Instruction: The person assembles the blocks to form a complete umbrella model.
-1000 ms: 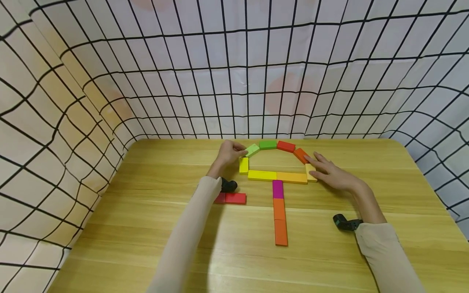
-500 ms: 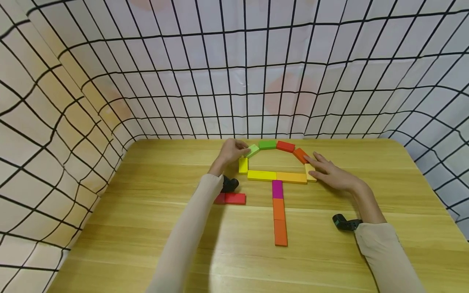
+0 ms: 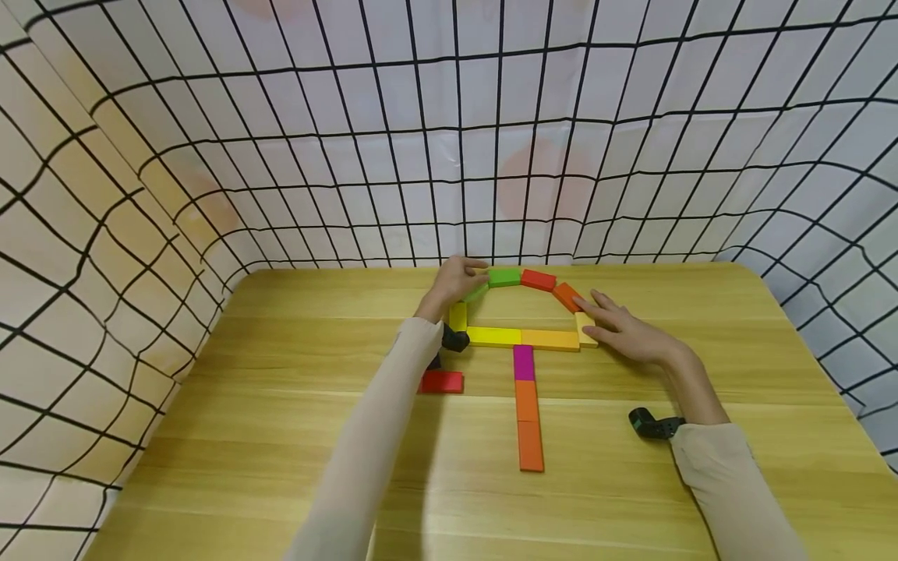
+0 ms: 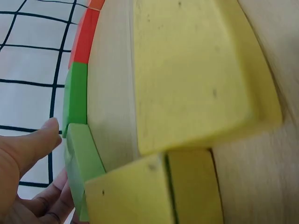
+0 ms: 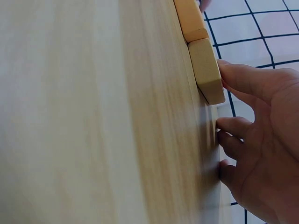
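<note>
An arch of light green (image 3: 476, 293), green (image 3: 504, 277), red (image 3: 538, 280) and orange (image 3: 567, 297) blocks lies on the wooden table. My left hand (image 3: 452, 280) is at the arch's left side, partly covering the light green block in the head view. In the left wrist view, its thumb is beside the green block's end and its fingers are behind the light green block. My right hand (image 3: 627, 331) rests with spread fingers at the arch's right end. Its thumb touches the pale yellow block (image 5: 206, 72) in the right wrist view; a fingertip reaches near the orange block.
Yellow (image 3: 494, 336) and amber (image 3: 550, 340) blocks form a row below the arch. A magenta block (image 3: 523, 362) and two orange blocks (image 3: 529, 446) run down from it. A red block (image 3: 442, 382) lies beside my left forearm. A grid-patterned sheet (image 3: 393, 156) stands behind the table.
My left hand has moved right and slightly farther away, along the light green block towards the green one. My right hand keeps its place at the blocks. The head view has shifted slightly.
</note>
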`<state>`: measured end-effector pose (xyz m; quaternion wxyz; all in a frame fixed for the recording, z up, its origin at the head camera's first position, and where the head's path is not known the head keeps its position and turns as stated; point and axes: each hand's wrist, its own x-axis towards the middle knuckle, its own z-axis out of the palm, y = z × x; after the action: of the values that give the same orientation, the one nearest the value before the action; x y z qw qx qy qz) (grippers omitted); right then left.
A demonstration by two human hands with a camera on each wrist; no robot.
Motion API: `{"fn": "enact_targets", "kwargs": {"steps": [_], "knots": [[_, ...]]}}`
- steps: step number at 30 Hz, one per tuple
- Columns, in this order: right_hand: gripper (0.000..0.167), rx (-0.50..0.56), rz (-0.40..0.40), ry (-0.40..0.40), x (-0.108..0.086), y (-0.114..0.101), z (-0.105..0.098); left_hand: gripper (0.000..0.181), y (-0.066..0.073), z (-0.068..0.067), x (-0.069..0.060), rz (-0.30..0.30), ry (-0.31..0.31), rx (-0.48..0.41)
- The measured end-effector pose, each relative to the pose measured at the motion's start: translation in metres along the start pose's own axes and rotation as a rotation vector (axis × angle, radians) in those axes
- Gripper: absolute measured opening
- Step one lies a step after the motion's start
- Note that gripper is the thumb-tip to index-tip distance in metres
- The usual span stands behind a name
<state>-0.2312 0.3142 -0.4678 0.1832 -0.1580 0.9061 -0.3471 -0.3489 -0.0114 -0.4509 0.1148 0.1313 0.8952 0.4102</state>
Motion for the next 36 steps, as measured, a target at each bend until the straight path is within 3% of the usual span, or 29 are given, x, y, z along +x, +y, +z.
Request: {"fn": "enact_targets", "kwargs": {"steps": [17,22,25,30,36], "knots": [[0.065,-0.009,-0.002,0.000,0.000,0.000,0.000,0.031,0.006,0.011,0.003,-0.031,0.038,0.049],[0.065,-0.006,-0.006,0.001,0.000,-0.001,-0.001,0.037,0.005,0.010,0.003,-0.032,0.037,0.047],[0.065,0.005,-0.017,-0.003,0.000,-0.002,-0.001,0.046,0.002,0.004,0.000,-0.010,0.008,0.024],[0.065,0.024,-0.022,-0.011,0.001,-0.003,-0.001,0.052,-0.011,-0.018,-0.014,0.043,-0.048,0.018],[0.066,0.026,-0.026,-0.016,-0.001,-0.003,-0.001,0.043,-0.029,-0.047,-0.051,0.119,-0.059,0.017]]}}
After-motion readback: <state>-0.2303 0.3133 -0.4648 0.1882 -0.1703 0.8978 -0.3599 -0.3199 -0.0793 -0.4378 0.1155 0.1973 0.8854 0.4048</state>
